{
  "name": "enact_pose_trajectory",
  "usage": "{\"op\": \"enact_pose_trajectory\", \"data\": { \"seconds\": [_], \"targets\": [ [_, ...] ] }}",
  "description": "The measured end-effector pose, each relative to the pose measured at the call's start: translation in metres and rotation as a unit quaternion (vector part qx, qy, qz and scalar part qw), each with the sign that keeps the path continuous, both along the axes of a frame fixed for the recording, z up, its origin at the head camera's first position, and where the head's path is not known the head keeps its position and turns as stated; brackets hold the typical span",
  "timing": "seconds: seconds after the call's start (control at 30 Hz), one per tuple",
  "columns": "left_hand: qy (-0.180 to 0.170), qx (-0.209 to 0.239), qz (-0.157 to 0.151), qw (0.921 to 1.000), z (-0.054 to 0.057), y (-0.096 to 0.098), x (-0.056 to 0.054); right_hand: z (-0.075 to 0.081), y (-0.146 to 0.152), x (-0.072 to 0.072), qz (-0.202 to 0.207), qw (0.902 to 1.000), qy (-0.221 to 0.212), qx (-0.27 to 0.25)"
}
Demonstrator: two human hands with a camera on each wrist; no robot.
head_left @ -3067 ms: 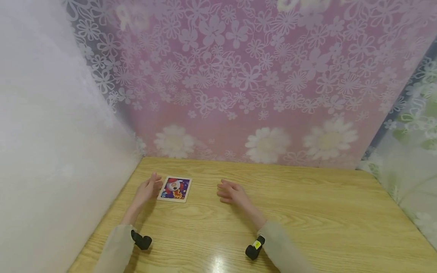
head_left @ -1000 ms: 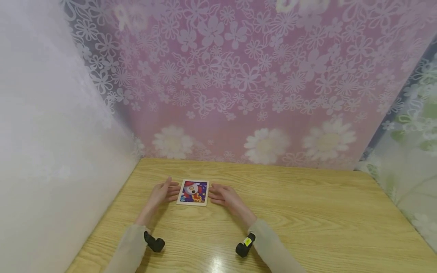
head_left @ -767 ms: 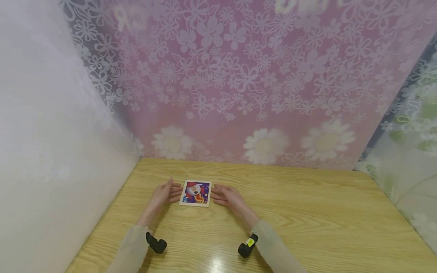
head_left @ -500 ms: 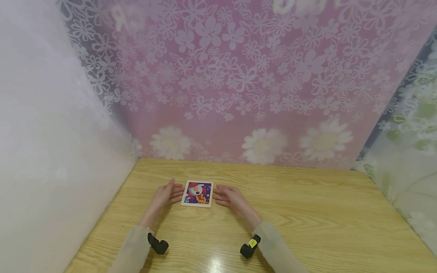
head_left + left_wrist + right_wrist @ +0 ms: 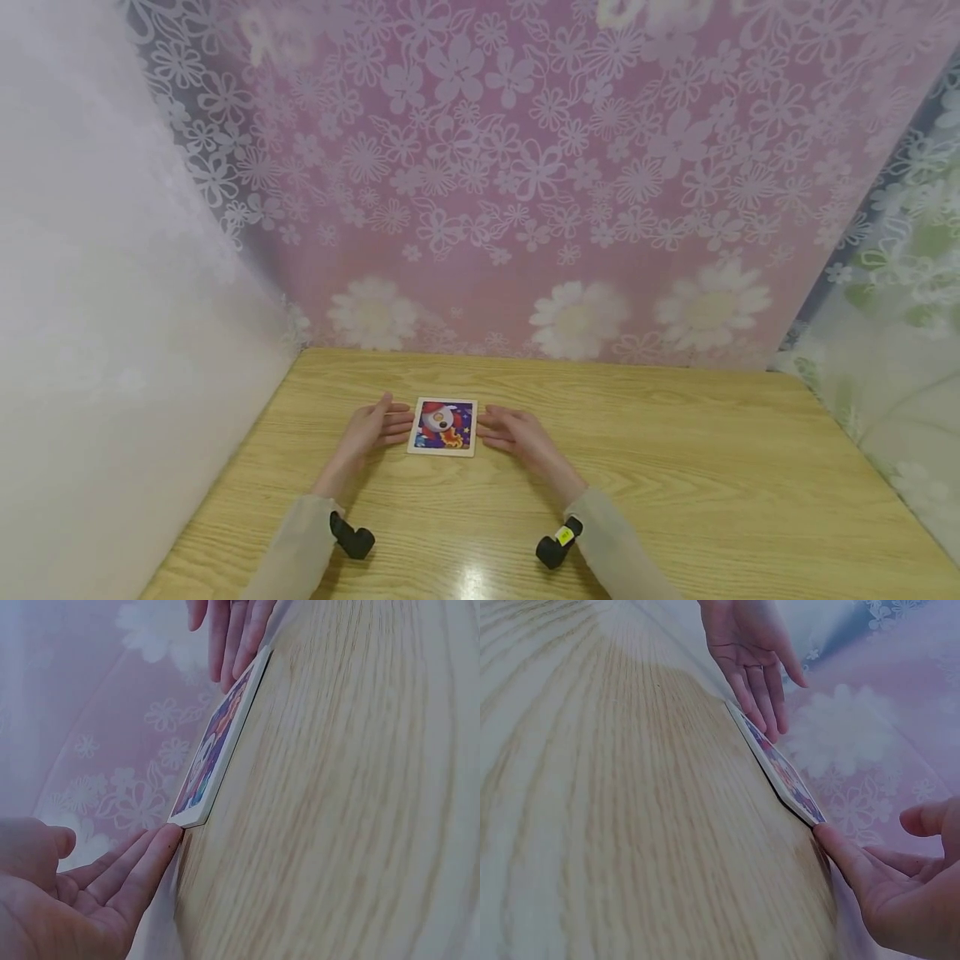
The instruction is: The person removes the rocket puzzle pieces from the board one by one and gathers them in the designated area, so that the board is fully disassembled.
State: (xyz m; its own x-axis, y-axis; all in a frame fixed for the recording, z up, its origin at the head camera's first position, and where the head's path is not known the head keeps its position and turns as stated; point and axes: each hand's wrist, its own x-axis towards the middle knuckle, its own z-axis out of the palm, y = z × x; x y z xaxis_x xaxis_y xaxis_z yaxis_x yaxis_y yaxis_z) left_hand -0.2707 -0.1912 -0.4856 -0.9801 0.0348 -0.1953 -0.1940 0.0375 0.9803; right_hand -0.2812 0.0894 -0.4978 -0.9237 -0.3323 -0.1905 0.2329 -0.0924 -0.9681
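Note:
A square picture puzzle board [image 5: 443,427] with a pale border lies flat on the wooden table, printed with a red and white rocket on purple. My left hand [image 5: 369,431] touches its left edge with nearly straight fingertips, thumb raised. From the opposite side my right hand [image 5: 522,435] meets the right edge in the same way. Close up in the left wrist view, the left fingers [image 5: 142,874] press against the corner of the board. The right wrist view has the right fingertips [image 5: 826,834] on the other corner. Neither hand curls round the board.
The wooden table [image 5: 675,467] extends to the right and toward me. A pink flowered curtain [image 5: 487,167] stands along its back edge, and a white sheet [image 5: 135,333] borders the left side. Black wrist cameras [image 5: 555,546] sit on both sleeves.
The board has slid to the right across the table, with the left hand following it. My right hand first came in to its right edge, then moved right along with it.

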Motion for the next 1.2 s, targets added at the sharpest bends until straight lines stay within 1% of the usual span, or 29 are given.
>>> {"op": "enact_pose_trajectory", "data": {
  "seconds": [0.17, 0.37, 0.5, 0.7, 0.9, 1.0, 1.07, 1.2],
  "targets": [
    [0.003, -0.011, -0.01, 0.9999, 0.001, 0.005, 0.002, 0.001, 0.006, 0.0, -0.006, 1.0, 0.006, 0.0],
    [0.006, -0.007, -0.017, 0.9998, 0.002, 0.012, 0.003, 0.001, 0.013, 0.0, -0.008, 0.9999, 0.005, 0.01],
    [0.012, -0.009, -0.023, 0.9996, 0.001, 0.014, 0.003, 0.0, 0.016, 0.0, -0.011, 0.9998, 0.008, 0.014],
    [0.01, -0.006, -0.025, 0.9996, -0.001, 0.021, 0.001, -0.001, 0.022, 0.001, -0.021, 0.9997, 0.003, 0.009],
    [0.01, -0.003, -0.046, 0.9989, -0.001, 0.024, 0.001, 0.001, 0.029, 0.003, -0.025, 0.9996, 0.004, 0.01],
    [0.011, -0.004, -0.056, 0.9984, -0.003, 0.024, 0.001, 0.002, 0.031, 0.005, -0.025, 0.9996, 0.005, 0.013],
    [0.013, -0.005, -0.058, 0.9983, -0.004, 0.026, 0.0, 0.003, 0.033, 0.005, -0.025, 0.9996, 0.006, 0.015],
    [0.013, 0.0, -0.05, 0.9987, -0.005, 0.03, 0.0, 0.004, 0.036, 0.007, -0.025, 0.9995, 0.003, 0.017]
  ]
}}
